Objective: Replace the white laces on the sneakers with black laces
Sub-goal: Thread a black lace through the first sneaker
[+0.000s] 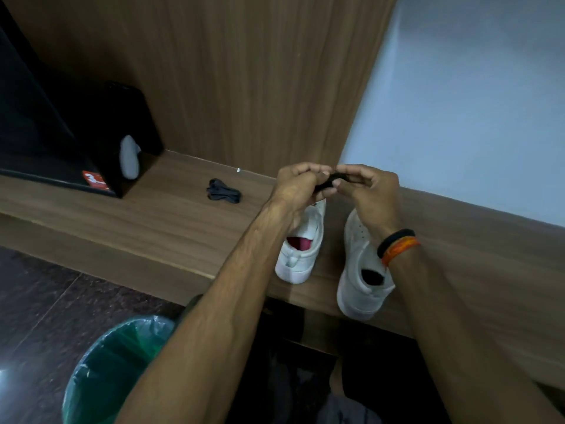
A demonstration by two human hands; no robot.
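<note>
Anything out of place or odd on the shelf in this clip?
Mildly: the right sneaker sits with its heel overhanging the wooden shelf edge. The spare black lace bundle lies loose, apart from both sneakers.

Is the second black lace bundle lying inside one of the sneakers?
No, the black lace bundle lies on the wooden shelf, left of both sneakers.

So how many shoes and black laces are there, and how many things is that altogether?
White sneakers: 2
Black lace bundles: 2, one on the shelf, one held by both hands
Total: 4
</note>
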